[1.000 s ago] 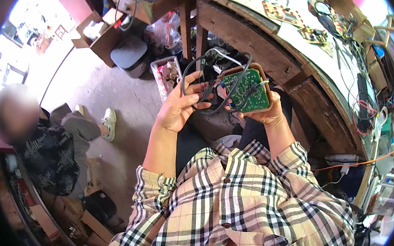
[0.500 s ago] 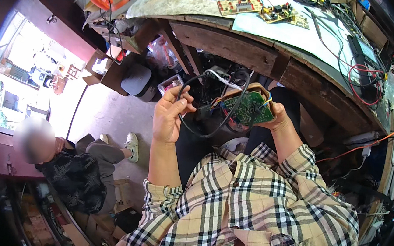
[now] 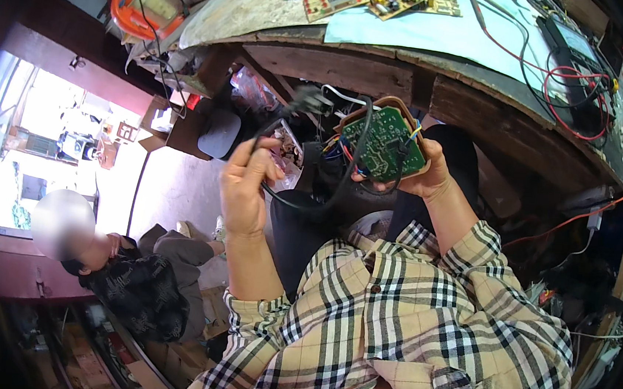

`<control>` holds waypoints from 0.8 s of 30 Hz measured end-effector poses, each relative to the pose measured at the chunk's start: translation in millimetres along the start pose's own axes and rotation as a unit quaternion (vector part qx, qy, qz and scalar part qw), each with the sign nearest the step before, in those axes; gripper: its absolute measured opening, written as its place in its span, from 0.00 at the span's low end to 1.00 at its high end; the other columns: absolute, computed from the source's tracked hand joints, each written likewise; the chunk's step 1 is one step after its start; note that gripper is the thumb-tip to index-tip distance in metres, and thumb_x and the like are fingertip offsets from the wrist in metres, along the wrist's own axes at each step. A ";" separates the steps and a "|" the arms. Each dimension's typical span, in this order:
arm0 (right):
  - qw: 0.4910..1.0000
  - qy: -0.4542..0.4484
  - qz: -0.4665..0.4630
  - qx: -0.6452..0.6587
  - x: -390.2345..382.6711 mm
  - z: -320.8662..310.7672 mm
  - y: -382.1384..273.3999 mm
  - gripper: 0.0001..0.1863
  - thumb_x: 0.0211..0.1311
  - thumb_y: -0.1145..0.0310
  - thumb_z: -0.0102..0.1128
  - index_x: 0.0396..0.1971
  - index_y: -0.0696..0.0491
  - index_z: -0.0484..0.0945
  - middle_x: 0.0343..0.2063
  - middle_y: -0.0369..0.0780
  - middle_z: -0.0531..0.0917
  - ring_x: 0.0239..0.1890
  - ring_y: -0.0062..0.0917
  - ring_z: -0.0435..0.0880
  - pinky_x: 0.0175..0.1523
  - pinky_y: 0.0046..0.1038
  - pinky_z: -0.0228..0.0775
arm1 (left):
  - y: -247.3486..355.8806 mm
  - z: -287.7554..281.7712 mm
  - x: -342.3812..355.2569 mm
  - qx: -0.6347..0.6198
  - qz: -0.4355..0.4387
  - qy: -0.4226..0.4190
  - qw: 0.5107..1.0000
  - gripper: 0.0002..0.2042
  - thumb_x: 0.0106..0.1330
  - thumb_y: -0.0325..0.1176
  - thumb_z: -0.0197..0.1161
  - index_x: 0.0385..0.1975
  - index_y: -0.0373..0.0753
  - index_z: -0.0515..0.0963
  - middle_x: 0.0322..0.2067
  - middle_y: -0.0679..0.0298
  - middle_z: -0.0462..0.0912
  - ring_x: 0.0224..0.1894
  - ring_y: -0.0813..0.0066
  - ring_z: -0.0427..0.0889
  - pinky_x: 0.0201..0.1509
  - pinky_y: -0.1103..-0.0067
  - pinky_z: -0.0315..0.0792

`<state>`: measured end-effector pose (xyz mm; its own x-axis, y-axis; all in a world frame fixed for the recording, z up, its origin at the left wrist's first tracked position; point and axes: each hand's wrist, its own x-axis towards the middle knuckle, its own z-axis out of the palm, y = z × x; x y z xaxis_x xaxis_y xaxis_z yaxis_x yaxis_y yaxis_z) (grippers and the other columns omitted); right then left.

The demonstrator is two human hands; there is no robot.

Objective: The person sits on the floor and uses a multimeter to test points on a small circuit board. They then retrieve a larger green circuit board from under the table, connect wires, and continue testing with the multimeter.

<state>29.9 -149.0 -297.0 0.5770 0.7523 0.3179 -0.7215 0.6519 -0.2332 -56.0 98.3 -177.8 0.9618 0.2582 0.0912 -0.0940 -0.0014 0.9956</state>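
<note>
Wooden desk point(image 3: 227, 15) far, pale floor point(image 3: 179, 186) left; left hand point(image 3: 245, 189) pinches black cable point(image 3: 362, 145), right hand point(image 3: 432, 174) grips brown-cased green circuit board point(image 3: 384, 143).

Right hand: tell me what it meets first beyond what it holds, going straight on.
Probably the workbench's wooden front, past the green circuit board in the right hand; depth is unclear, so it might pass beneath.

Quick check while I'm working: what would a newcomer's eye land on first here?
Probably the green circuit board in its tan casing, held in the right hand near the middle of the view, with a black cable looping across its front to the left hand. Next, likely the bright orange container at upper left and the tan circuit boards on the workbench at the top.
</note>
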 end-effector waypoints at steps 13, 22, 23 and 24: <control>0.998 0.038 -0.011 -0.054 -0.2 -22.9 4.0 0.43 0.51 0.54 0.68 0.67 0.51 0.62 0.58 0.51 0.74 0.56 0.47 0.78 0.49 0.37 0.79 | -20.8 -48.3 5.6 -0.355 -0.039 -0.029 0.933 0.06 0.66 0.19 0.51 0.38 0.34 0.74 0.40 0.57 0.73 0.14 0.84 0.54 0.15 0.85 0.49; 0.908 0.076 0.143 -0.387 0.3 -18.5 10.1 0.56 0.41 0.52 0.75 0.69 0.59 0.56 0.57 0.42 0.70 0.59 0.27 0.70 0.62 0.28 0.65 | 62.2 -67.6 22.6 -0.484 0.121 -0.063 0.864 0.11 0.72 0.25 0.45 0.49 0.27 0.71 0.30 0.56 0.71 0.15 0.84 0.54 0.16 0.84 0.47; 0.886 0.064 0.142 -0.436 0.7 -18.7 12.2 0.54 0.41 0.54 0.74 0.68 0.59 0.57 0.56 0.43 0.70 0.60 0.30 0.69 0.63 0.29 0.64 | 69.4 -61.5 20.9 -0.489 0.128 -0.012 0.863 0.09 0.72 0.25 0.46 0.43 0.25 0.70 0.28 0.57 0.70 0.15 0.84 0.54 0.16 0.84 0.47; 0.862 0.052 0.140 -0.483 1.0 -19.9 14.5 0.52 0.42 0.56 0.73 0.68 0.58 0.58 0.55 0.44 0.70 0.60 0.32 0.69 0.63 0.31 0.63 | 66.5 -68.7 20.0 -0.494 0.134 -0.017 0.859 0.10 0.72 0.25 0.44 0.44 0.25 0.71 0.28 0.58 0.69 0.15 0.83 0.54 0.16 0.84 0.47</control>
<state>27.6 -136.9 -318.3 0.4984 0.8654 0.0521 -0.2108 0.1793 -0.9609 -60.6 169.8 -111.4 0.8769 0.3481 0.3315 -0.4694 0.7689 0.4342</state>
